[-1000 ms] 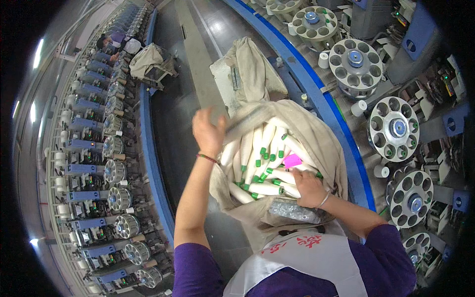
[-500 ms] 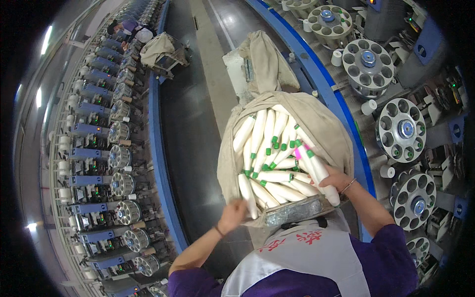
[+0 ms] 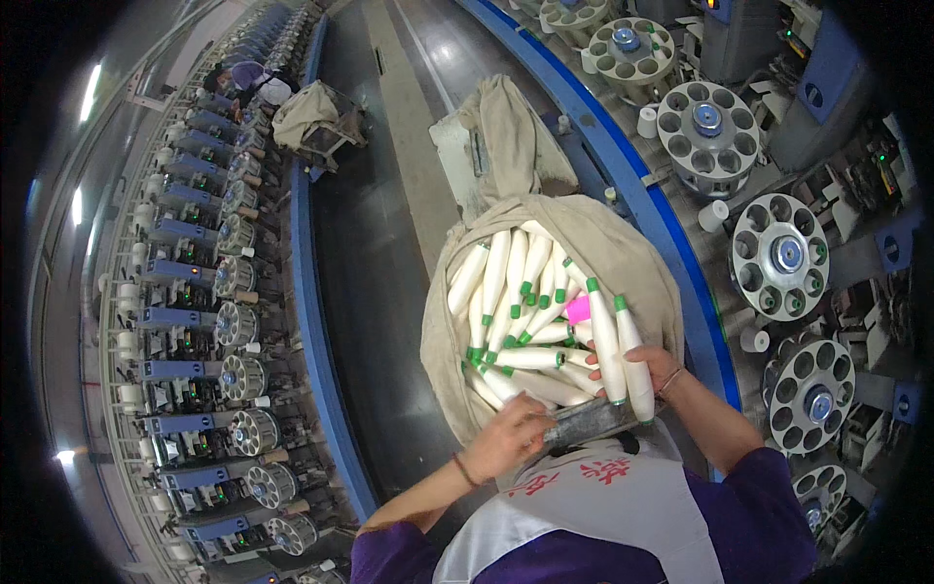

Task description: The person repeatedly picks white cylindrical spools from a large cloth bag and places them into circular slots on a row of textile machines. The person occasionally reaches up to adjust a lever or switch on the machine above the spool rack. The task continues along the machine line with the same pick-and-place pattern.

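My right hand (image 3: 654, 368) grips two long bobbins of white yarn (image 3: 634, 360) with green tips, side by side at the right of a beige cloth-lined cart (image 3: 642, 234). Both stand tilted, green ends pointing away from me. My left hand (image 3: 508, 434) is at the cart's near edge beside a worn metal plate (image 3: 593, 419). Its fingers are loosely bent and apart, with no bobbin visible in them. Many similar bobbins (image 3: 530, 357) lie heaped in the cloth, and a pink piece (image 3: 578, 310) shows among them.
Beyond the cart, another cloth-draped cart (image 3: 506, 136) stands in the aisle. To the right, machines carry round magazines with holes (image 3: 781, 256) behind a blue rail (image 3: 671, 224). A long machine row (image 3: 233, 326) lines the left, with a person (image 3: 258, 78) and a draped cart (image 3: 306, 122) farther off.
My left hand has moved right along the cart's near edge, away from its left corner. The bobbins in my right hand have spread apart and stand more upright in view.
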Demonstrator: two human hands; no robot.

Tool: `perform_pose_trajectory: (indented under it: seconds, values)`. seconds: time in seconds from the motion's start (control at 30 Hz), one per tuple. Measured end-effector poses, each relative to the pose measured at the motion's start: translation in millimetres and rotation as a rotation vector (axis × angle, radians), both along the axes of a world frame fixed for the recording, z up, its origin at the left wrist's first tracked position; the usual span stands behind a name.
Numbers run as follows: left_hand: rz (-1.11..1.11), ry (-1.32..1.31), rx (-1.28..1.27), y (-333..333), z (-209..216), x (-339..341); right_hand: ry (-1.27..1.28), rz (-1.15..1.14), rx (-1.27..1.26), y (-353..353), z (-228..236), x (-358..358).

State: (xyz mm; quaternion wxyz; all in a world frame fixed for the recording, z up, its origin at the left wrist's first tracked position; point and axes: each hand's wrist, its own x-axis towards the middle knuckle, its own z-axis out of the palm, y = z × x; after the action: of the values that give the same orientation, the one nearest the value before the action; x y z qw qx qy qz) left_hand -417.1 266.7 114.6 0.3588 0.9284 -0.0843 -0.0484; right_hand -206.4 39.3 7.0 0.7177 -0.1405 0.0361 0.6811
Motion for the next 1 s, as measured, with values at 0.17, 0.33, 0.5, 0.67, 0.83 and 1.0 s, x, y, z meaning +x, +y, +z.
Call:
perform_pose_trajectory:
  seconds: [0.17,0.33,0.5,0.67,0.83,1.0]
  values:
    - [0.684,0.096,0.074,-0.7,-52.8,-2.8,-0.761,0.250,-0.166,49.3,2.6,13.2]
    - [1.053,0.055,-0.182,13.0,-89.3,7.4,-1.567,1.029,0.086,141.2,12.1,9.3]
    - [1.487,-0.022,-1.310,18.2,-76.3,-6.6,-0.999,0.965,-0.132,116.5,22.1,25.2]
    - [1.396,0.356,-1.462,30.7,-57.6,13.1,-0.620,0.568,-0.088,53.2,4.4,18.5]
    - [1.264,0.294,-1.212,31.1,-41.8,70.3,-0.555,0.501,0.082,31.8,11.1,1.9]
    - [1.103,0.324,-1.105,54.5,-2.7,71.9,-0.447,0.225,-0.148,25.2,53.2,24.2]
